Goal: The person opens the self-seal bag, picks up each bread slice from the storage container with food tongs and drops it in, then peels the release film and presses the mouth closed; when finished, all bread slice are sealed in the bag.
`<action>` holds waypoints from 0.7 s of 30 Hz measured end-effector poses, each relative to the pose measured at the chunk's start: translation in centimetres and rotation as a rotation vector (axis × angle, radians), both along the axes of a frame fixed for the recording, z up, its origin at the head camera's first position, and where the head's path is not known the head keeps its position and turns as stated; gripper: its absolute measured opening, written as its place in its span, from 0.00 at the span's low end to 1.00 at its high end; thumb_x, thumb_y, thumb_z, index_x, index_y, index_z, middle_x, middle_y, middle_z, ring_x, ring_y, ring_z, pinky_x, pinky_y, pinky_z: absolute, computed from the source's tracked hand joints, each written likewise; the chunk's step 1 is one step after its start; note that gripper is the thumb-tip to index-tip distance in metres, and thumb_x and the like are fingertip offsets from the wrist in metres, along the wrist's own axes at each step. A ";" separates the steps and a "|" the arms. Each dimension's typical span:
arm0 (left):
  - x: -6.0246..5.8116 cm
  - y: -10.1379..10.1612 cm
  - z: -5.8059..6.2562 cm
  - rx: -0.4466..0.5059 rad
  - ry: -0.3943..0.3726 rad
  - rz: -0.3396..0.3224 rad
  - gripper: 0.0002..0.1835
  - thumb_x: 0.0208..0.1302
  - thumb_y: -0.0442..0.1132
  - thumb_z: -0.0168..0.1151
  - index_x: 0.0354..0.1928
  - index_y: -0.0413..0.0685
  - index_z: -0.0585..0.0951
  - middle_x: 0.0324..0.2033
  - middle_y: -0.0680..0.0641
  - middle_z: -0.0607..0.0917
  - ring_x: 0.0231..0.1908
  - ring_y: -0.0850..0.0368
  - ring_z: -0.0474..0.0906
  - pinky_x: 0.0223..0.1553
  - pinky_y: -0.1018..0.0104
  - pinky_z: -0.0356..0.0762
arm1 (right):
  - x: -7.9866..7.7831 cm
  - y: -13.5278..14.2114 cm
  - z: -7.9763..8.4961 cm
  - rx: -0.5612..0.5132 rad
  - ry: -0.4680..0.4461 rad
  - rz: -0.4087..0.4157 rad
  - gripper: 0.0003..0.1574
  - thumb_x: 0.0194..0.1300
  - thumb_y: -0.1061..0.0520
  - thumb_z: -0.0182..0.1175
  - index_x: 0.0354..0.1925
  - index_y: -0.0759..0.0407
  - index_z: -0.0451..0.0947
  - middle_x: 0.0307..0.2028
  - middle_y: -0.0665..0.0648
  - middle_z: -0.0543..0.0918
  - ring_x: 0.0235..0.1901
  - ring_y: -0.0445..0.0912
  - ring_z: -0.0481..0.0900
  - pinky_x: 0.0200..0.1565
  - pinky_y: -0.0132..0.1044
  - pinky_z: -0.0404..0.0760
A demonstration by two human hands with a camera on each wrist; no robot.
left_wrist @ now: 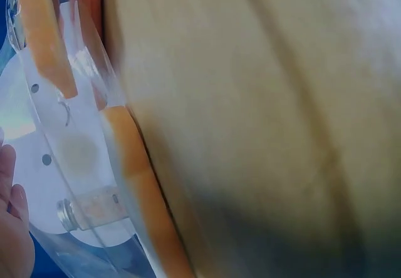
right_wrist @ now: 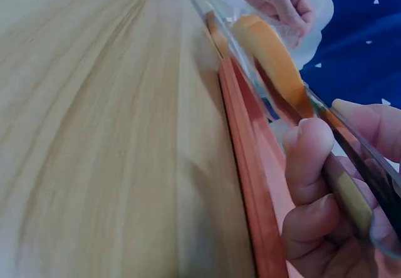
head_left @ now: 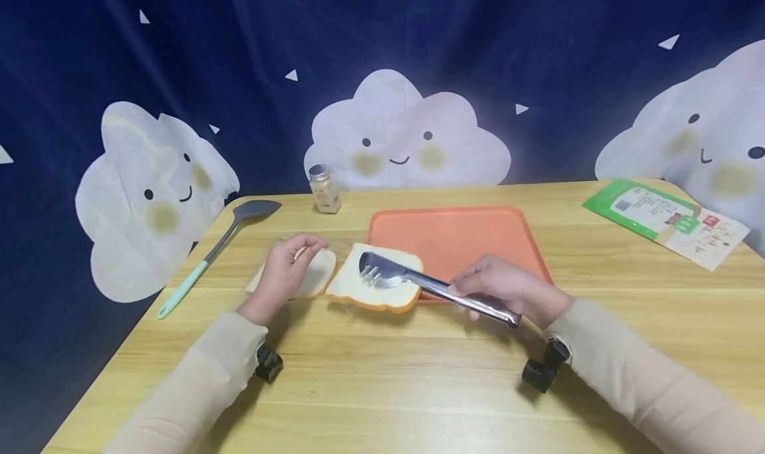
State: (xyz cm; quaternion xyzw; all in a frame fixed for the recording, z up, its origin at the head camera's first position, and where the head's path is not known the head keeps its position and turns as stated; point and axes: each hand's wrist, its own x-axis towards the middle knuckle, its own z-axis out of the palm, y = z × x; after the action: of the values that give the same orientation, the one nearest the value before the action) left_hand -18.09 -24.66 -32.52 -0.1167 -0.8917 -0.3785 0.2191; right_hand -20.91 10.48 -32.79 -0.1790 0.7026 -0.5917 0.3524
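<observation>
My right hand (head_left: 508,287) grips silver metal tongs (head_left: 439,288). The jaws of the tongs clamp a slice of bread (head_left: 346,285), white with a brown crust. That slice is held up over the table beside the tray's near left corner. A second bread slice (head_left: 321,275) lies to its left, partly hidden by my left hand (head_left: 282,275). The left hand hovers there with loosely bent fingers and nothing visible in them. Clear plastic (left_wrist: 94,81) shows around the slices in the left wrist view; its full outline is hard to make out.
An orange tray (head_left: 448,231) lies at the table's middle back. A grey spatula (head_left: 230,231) with a mint handle is at the left. A small capped jar (head_left: 325,192) stands behind the bread. A green and white packet (head_left: 663,218) lies at the back right.
</observation>
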 end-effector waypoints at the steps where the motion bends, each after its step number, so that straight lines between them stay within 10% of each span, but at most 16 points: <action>1: 0.1 0.0 0.0 0.003 0.001 -0.001 0.07 0.65 0.33 0.55 0.37 0.39 0.82 0.38 0.41 0.85 0.45 0.48 0.79 0.48 0.54 0.74 | -0.1 -0.1 -0.1 -0.008 -0.007 -0.003 0.25 0.60 0.63 0.56 0.49 0.84 0.69 0.25 0.61 0.82 0.17 0.40 0.77 0.22 0.26 0.77; 21: 0.3 0.8 -0.2 0.021 -0.010 -0.029 0.07 0.65 0.32 0.54 0.36 0.39 0.82 0.36 0.43 0.86 0.42 0.51 0.80 0.47 0.58 0.75 | -0.5 -1.8 -0.3 -0.002 0.012 0.007 0.23 0.58 0.63 0.57 0.47 0.81 0.72 0.24 0.62 0.82 0.16 0.42 0.77 0.22 0.29 0.77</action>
State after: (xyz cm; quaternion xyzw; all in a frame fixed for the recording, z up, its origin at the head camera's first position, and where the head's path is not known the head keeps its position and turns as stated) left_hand -17.78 -23.83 -32.72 -0.1253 -0.8869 -0.3917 0.2103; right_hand -21.36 8.69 -33.13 -0.1852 0.7036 -0.5900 0.3502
